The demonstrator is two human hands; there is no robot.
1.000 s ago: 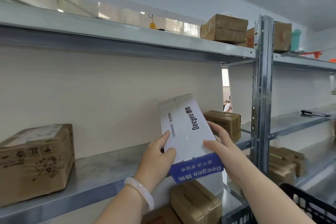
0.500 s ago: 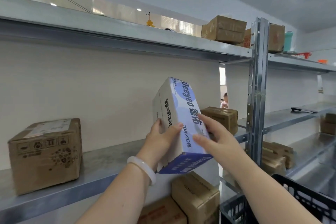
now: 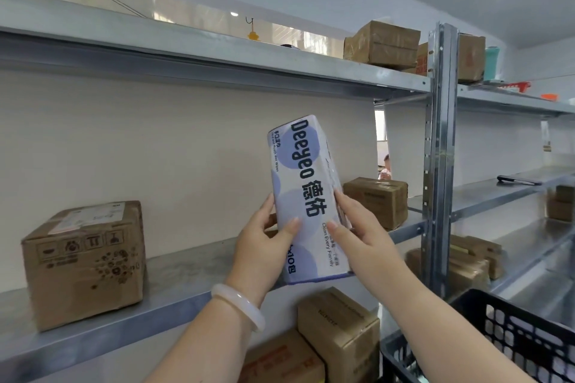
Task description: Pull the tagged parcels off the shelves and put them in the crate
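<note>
**Q:** What does the centre of the frame show?

**A:** The box, printed blue and white, stands on end in front of the middle shelf and appears to be lifted clear of it. My left hand takes its lower left edge, with the thumb on the printed face and the fingers wrapped behind. My right hand takes the lower right edge in the same way. Both hands are closed round the box.

**Q:** Why upright, and why two hands?

**A:** As I judge it, a long face turned toward me can be read for a tag. None shows on this face, and the other faces are hidden. Two low grips steady a tall box against tipping.

**Q:** Where does it go?

**A:** If it is tagged, into the black crate at the lower right of the frame. The likely path runs down and right, past the post.

**Q:** What else is shown?

**A:** The left carton sits on the same shelf, well apart from the box. The rear carton sits just above and right of my right hand. More cartons lie on the shelves above and below.
</note>
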